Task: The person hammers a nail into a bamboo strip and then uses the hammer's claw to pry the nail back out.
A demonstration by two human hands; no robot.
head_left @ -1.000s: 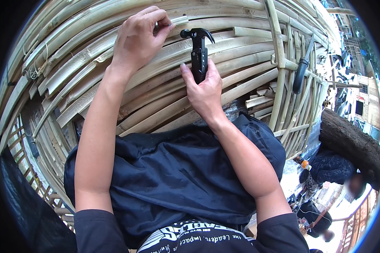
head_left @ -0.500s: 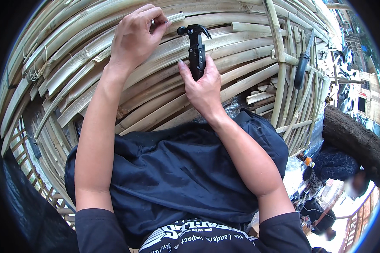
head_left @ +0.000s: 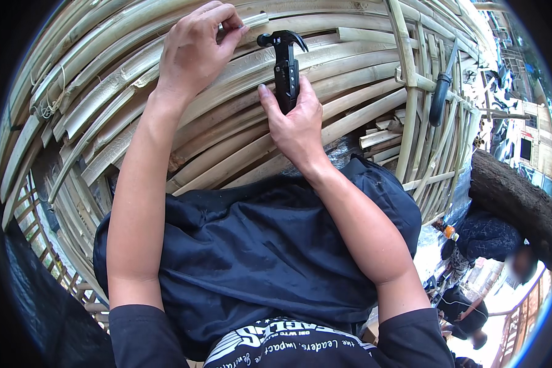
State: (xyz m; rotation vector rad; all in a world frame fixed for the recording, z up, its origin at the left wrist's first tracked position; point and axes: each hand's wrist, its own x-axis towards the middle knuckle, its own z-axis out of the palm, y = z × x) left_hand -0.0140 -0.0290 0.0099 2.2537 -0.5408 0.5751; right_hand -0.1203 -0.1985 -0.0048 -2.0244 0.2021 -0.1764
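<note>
While the right hand (head_left: pixel 295 126) closes around the lower handle of a black metal claw hammer (head_left: pixel 285 67), its thumb lies along the left side and its fingers wrap the right. Beyond those fingertips the hammer's head points away from the person, the flat striking face turned left and the curved claw turned right. To the left of the hammer's head, the left hand (head_left: pixel 196 52) is bent at the wrist with its fingers curled, thumb and forefinger brought close together. Whether something small is pinched between those two tips, I cannot tell. Just past them, the squared end of a narrow, pale split-bamboo strip (head_left: pixel 257 19) shows to the right of the forefinger.

Beneath both sets of fingers spread long, curved, yellowish bamboo slats (head_left: pixel 349 70), laid nearly side by side. Right of the right hand's fingers, an upright pale bamboo pole (head_left: pixel 406 116) crosses the slats, and farther right lies a knife with a rounded black handle (head_left: pixel 437 104), its blade pointing away. Short, rough-cut bamboo pieces (head_left: pixel 380 140) sit between the right hand's fingers and the pole's lower part. Nearer the person than either hand's fingers, a shiny dark-blue cloth (head_left: pixel 257 245) covers the lap. Well apart from the right fingers, at the far right, rests a thick brown log (head_left: pixel 512 193).
</note>
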